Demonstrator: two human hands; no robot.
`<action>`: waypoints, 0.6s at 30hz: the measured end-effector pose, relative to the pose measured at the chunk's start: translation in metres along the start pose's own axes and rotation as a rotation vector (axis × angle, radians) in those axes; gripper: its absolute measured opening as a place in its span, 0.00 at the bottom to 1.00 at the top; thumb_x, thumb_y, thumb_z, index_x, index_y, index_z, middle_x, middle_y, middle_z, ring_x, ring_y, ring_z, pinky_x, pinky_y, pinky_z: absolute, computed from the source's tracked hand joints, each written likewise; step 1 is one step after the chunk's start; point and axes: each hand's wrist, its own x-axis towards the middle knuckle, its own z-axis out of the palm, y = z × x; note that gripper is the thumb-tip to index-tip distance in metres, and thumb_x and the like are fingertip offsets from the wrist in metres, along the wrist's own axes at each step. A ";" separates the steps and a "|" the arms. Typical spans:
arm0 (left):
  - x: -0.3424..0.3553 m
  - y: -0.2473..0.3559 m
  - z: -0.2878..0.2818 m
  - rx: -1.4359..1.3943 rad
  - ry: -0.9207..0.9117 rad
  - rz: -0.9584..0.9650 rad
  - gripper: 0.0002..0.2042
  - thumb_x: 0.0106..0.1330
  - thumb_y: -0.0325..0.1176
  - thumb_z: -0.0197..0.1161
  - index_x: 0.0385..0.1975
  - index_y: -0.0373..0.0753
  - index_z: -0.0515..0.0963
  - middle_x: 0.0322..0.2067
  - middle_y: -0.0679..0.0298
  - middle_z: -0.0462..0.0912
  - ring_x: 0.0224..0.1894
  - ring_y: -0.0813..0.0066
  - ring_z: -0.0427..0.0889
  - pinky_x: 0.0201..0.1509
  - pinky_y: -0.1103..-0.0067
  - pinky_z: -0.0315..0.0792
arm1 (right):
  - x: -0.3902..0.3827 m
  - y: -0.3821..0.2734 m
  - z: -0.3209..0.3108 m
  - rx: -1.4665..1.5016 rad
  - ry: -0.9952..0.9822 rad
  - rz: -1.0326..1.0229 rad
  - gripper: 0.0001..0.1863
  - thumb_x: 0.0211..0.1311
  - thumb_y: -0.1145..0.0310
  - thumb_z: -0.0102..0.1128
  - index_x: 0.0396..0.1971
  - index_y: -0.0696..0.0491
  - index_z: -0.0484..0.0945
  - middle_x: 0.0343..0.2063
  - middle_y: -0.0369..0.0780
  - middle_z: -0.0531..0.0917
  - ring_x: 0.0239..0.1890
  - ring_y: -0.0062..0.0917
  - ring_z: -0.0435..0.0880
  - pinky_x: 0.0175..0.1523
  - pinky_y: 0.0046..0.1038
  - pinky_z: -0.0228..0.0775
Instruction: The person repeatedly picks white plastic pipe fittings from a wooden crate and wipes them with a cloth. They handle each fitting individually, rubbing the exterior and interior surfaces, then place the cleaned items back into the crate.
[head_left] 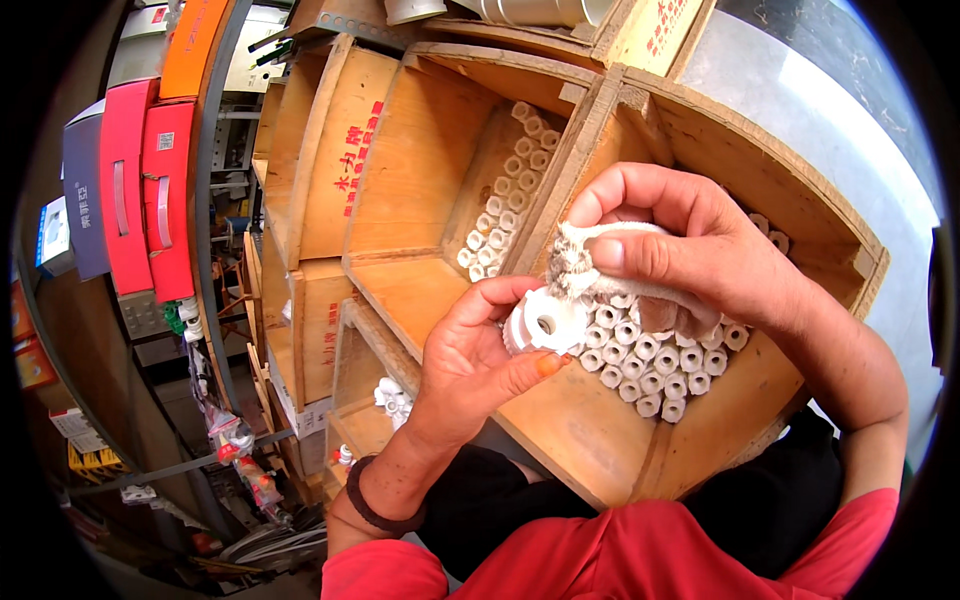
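Between the thumb and fingers of my left hand point(465, 355) is a white plastic pipe fitting point(545, 322), its round bore facing up. My right hand point(670, 240) pinches a whitish cloth point(640, 262) with a dirty grey patch. That soiled end touches or hangs just over the fitting's upper edge; which of the two I cannot tell. The rest of the cloth hangs below my right fingers. Beneath both hands, a wooden box point(570, 425) holds many similar white fittings point(650, 365) standing close together in rows.
Left of that box, another wooden box point(400, 200) contains rows of white fittings point(510, 185). More wooden boxes point(335, 170) stand farther left. Red cartons point(165, 200) sit on a shelf at the far left. A few white fittings point(393, 400) lie in a lower box beside my left forearm.
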 end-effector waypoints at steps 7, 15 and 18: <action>-0.011 0.006 0.001 -0.042 -0.137 0.034 0.26 0.55 0.24 0.72 0.54 0.32 0.70 0.59 0.57 0.67 0.61 0.68 0.69 0.66 0.70 0.63 | 0.000 0.002 -0.001 -0.136 -0.004 -0.001 0.11 0.65 0.67 0.59 0.43 0.57 0.76 0.34 0.34 0.81 0.33 0.09 0.76 0.35 0.13 0.68; -0.026 0.007 0.003 0.099 -0.066 0.080 0.27 0.52 0.26 0.73 0.53 0.32 0.70 0.62 0.47 0.64 0.51 0.53 0.80 0.48 0.69 0.82 | 0.001 0.013 0.002 -0.098 -0.083 -0.046 0.11 0.65 0.66 0.61 0.42 0.56 0.77 0.35 0.32 0.81 0.39 0.11 0.77 0.44 0.16 0.71; -0.030 0.008 0.002 0.091 -0.059 0.062 0.28 0.53 0.26 0.73 0.54 0.34 0.70 0.59 0.47 0.69 0.50 0.53 0.81 0.46 0.69 0.81 | 0.002 0.019 0.003 -0.094 -0.105 -0.073 0.11 0.65 0.66 0.61 0.42 0.56 0.77 0.36 0.32 0.81 0.40 0.11 0.77 0.46 0.17 0.71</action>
